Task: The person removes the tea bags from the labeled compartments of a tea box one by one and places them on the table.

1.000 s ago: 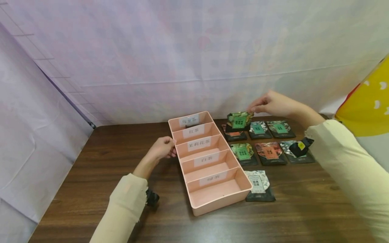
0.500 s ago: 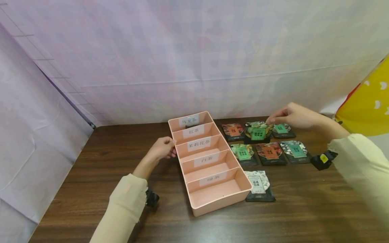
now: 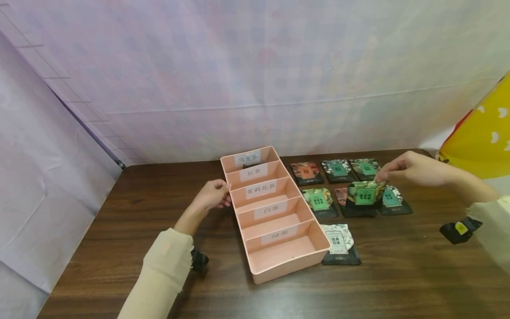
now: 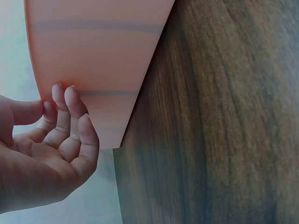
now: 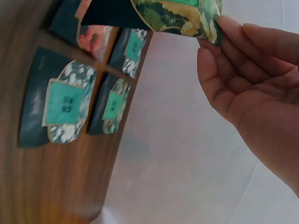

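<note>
My right hand [image 3: 412, 168] pinches a green-labelled tea sachet [image 3: 365, 193] by its top corner, raised over the sachets in the middle row. In the right wrist view the same sachet hangs from the fingertips, its dark lower part reaching left. The held sachet partly covers an orange-labelled sachet [image 3: 341, 195] and overlaps a teal-labelled sachet [image 3: 393, 198]. At the long left side of a pink divided box [image 3: 292, 260], my left hand [image 3: 213, 195] pinches the rim between thumb and index finger. In the left wrist view, the other fingers curl loosely beside the box wall [image 4: 100, 56].
Paper labels mark the box's compartments; something dark sits in the farthest one. Along the back lie an orange sachet [image 3: 307, 172] and two green ones. A green sachet [image 3: 320, 201] and a white-labelled sachet [image 3: 338, 243] lie beside the box. A pale curtain [image 3: 191, 79] hangs behind the table.
My right hand has carried the green-labelled sachet rightward and toward the front, from over the back row to over the middle row. The left hand and box have stayed put.
</note>
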Demonstrator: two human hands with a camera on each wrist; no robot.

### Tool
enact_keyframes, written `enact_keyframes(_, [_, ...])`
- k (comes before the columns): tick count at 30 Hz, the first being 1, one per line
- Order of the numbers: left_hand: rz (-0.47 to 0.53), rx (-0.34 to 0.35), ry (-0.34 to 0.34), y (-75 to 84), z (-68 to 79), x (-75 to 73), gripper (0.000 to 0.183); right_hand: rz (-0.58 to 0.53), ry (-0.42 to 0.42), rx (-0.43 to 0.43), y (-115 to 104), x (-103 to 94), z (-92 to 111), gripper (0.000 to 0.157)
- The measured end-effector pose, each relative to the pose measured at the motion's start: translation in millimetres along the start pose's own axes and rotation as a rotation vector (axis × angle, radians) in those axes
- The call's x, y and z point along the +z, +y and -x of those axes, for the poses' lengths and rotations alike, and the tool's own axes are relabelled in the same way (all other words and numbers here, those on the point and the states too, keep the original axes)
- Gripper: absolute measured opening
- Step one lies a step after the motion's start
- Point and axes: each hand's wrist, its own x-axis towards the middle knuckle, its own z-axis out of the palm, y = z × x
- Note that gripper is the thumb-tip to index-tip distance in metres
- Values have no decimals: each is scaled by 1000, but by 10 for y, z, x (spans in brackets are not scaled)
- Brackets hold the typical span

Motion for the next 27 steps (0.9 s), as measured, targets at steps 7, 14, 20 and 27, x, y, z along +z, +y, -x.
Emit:
enact_keyframes(7, [0,5,-4,-1,0,-4,18,-7,-37,-51,158,35,136,20])
enact_keyframes(14, [5,5,-4,5,7,0,18,-124,-147,-136,313,123,203,22])
enact_keyframes(20, [-3,3,-5,6,13,-6,19,-185,-216,-135,430,236,195,22])
enact_keyframes(27, [-12,6,-5,5,12,-8,19,-268,-268,-128,525,396,151,21])
